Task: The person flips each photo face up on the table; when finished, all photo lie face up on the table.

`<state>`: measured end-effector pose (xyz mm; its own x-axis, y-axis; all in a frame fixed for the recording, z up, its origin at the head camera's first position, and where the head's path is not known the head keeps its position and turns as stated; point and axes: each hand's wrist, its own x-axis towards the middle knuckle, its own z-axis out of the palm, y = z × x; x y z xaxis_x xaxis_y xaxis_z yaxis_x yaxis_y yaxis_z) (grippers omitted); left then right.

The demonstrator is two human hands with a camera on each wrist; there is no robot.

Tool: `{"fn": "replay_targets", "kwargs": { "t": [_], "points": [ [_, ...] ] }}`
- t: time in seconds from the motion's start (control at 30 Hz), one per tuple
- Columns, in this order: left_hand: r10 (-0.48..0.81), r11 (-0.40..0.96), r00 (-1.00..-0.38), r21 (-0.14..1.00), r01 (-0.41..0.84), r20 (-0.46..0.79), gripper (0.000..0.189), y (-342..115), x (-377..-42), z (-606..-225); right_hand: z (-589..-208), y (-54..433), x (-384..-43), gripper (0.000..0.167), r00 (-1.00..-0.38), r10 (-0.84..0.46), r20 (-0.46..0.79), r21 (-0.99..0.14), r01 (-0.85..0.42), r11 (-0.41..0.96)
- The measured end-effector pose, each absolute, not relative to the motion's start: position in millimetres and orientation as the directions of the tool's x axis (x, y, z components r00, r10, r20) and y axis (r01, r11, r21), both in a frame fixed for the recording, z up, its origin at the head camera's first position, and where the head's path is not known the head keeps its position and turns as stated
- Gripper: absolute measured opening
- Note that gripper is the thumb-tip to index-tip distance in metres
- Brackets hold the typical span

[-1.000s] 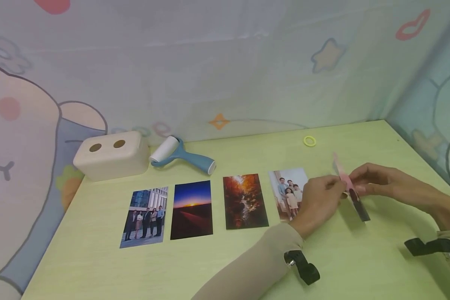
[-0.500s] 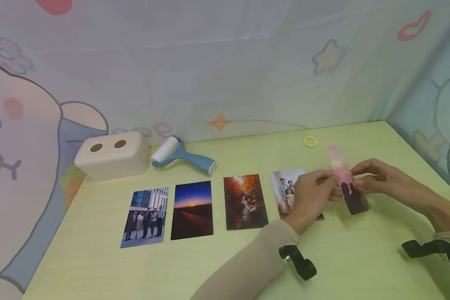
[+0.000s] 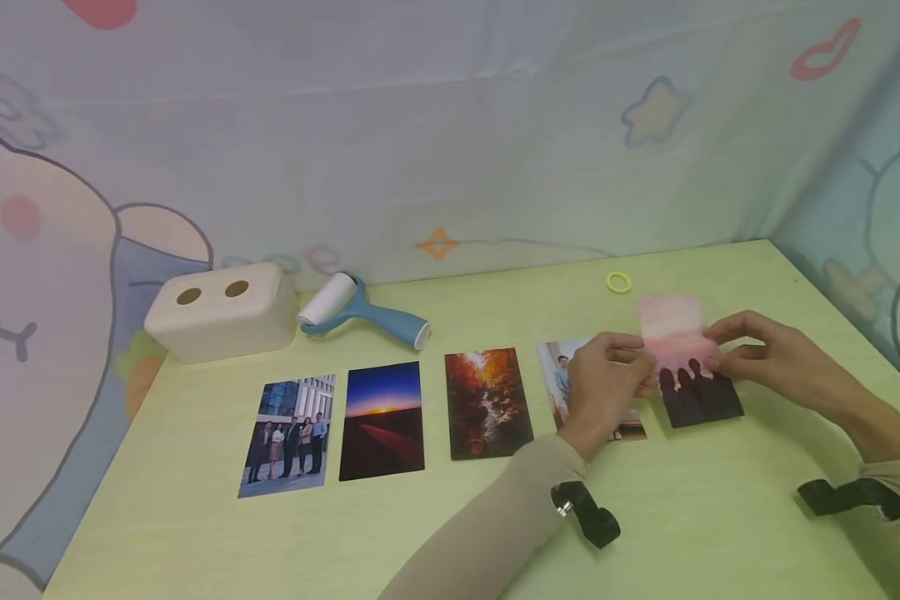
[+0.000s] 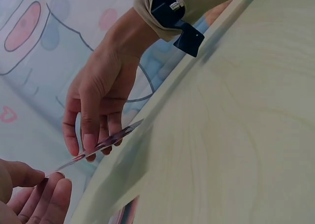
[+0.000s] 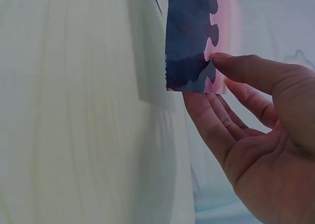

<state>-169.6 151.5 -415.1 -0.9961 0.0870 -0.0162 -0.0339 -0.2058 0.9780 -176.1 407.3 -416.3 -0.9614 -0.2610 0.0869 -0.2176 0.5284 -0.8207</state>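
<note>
A photo (image 3: 675,350) with a pink sky and dark silhouettes is held up between both hands, just above the right part of the table. My left hand (image 3: 607,383) pinches its left edge between thumb and fingers. On the opposite edge, my right hand (image 3: 795,367) pinches it with the thumb on the printed face, as the right wrist view shows on the photo (image 5: 192,42). Beneath my left hand lies a family photo (image 3: 557,379), partly covered. To its left, in a row, lie an autumn stream photo (image 3: 489,404), a sunset photo (image 3: 382,421) and a group photo (image 3: 288,437).
At the back left of the pale green table (image 3: 270,550) stands a cream box (image 3: 221,321) with two round holes. Beside it lies a lint roller (image 3: 367,308) with a blue handle. A yellow ring (image 3: 618,282) rests behind the held photo. A printed curtain (image 3: 435,150) hangs behind.
The held photo has turned from nearly edge-on to show its printed face. My left hand has shifted a little left, covering more of the family photo.
</note>
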Motion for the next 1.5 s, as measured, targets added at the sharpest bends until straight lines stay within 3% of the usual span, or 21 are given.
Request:
{"fn": "replay_targets", "kwargs": {
  "t": [0.2,0.37,0.53,0.9,1.5],
  "points": [
    [0.082,-0.154,-0.994,0.985,-0.082,-0.070,0.024,151,-172,-417,-417,407,-178,0.032,-0.965,-0.243,0.103,-0.783,-0.230,0.578],
    [0.090,-0.083,-0.991,0.990,-0.111,-0.104,0.020,153,-172,-420,-422,405,-180,0.031,-0.970,-0.218,0.104,-0.763,-0.219,0.609],
    [0.106,0.010,-0.991,0.997,-0.078,-0.078,0.015,152,-172,-422,-423,403,-180,0.030,-0.971,-0.208,0.118,-0.693,-0.230,0.683],
    [0.128,0.205,-0.990,0.978,-0.025,-0.052,0.025,150,-175,-424,-428,402,-184,0.029,-0.963,-0.235,0.133,-0.614,-0.266,0.743],
    [0.133,0.289,-0.988,0.957,-0.038,-0.079,0.021,147,-175,-425,-444,408,-189,0.034,-0.959,-0.271,0.078,-0.608,-0.261,0.750]
  ]
}}
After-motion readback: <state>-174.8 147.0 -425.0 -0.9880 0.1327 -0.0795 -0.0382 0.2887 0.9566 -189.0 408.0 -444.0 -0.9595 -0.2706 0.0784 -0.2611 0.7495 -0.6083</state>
